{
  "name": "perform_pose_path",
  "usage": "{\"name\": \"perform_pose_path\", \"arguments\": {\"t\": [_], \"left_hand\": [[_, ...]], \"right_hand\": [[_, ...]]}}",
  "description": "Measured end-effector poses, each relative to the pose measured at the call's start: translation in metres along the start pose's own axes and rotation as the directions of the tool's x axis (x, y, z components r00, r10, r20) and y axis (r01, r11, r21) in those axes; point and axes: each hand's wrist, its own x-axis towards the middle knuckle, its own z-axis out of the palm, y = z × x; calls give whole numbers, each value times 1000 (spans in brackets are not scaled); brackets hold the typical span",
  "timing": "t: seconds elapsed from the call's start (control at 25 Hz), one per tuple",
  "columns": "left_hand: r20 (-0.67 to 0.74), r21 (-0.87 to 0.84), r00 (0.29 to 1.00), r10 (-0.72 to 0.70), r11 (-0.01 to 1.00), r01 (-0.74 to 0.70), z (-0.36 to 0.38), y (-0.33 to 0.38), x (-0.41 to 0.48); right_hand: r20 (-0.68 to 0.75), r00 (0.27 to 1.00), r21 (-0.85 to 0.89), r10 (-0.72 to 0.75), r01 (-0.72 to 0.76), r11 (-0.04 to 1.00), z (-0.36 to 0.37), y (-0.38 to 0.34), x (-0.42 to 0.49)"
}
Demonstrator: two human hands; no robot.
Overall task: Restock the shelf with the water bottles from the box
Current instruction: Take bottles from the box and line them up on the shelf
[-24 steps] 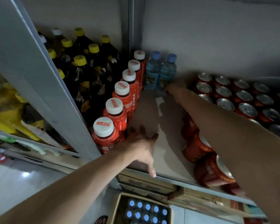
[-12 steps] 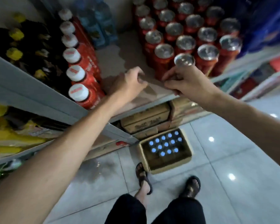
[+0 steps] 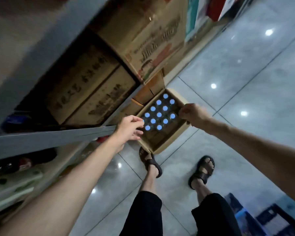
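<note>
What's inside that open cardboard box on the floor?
About a dozen round blue bottle caps fill the far part of the open brown cardboard box. The bottles' bodies are hidden in the dark below, and the person's left hand covers one corner.

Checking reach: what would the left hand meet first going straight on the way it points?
The left hand would likely meet the blue-capped water bottles in the open brown cardboard box; depth unclear.

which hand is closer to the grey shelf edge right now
Left. The left hand is right at the end of the grey shelf edge; the right hand is across the box from it.
</note>
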Motion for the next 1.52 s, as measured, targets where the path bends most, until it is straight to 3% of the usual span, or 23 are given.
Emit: {"name": "perform_pose_path", "arguments": {"t": [0.12,0.24,0.32,0.56,0.72,0.8,0.92,1.04,1.16,1.28,1.36,1.52], "left_hand": [[-71,-27,981,-181,983,179,46,-70,84],[-79,-293,912,-401,884,364,79,-123,164],[-64,-342,886,-459,844,413,97,-160,219],[-56,-384,917,-396,856,346,126,-209,306],[-220,-281,922,-320,926,254,126,-212,326],[-261,-196,915,-307,945,261,116,-220,325],[-223,74,948,-227,966,248,101,-234,311],[-33,246,999,2,969,6,94,-218,281],[181,380,966,184,893,-241,90,-171,231],[336,375,912,236,855,-359,77,-104,161],[348,407,898,271,819,-405,64,-53,100],[304,333,891,338,838,-432,22,30,-17]], "right_hand": [[38,998,-51,43,-41,998,67,77,54],[26,994,-274,-110,113,955,141,138,122],[14,980,-370,-201,191,909,196,163,163],[-5,948,-579,-319,257,774,299,199,226],[10,941,-553,-339,287,782,306,199,243],[5,921,-518,-388,335,787,303,196,241],[-31,916,-345,-401,366,864,283,190,220],[-87,950,-68,-301,296,953,241,179,181],[-90,971,94,-222,230,969,180,148,129],[0,966,169,-260,256,952,97,83,71],[11,958,220,-286,277,936,44,31,28],[-284,927,196,-245,307,931,-36,-72,-67]]}}
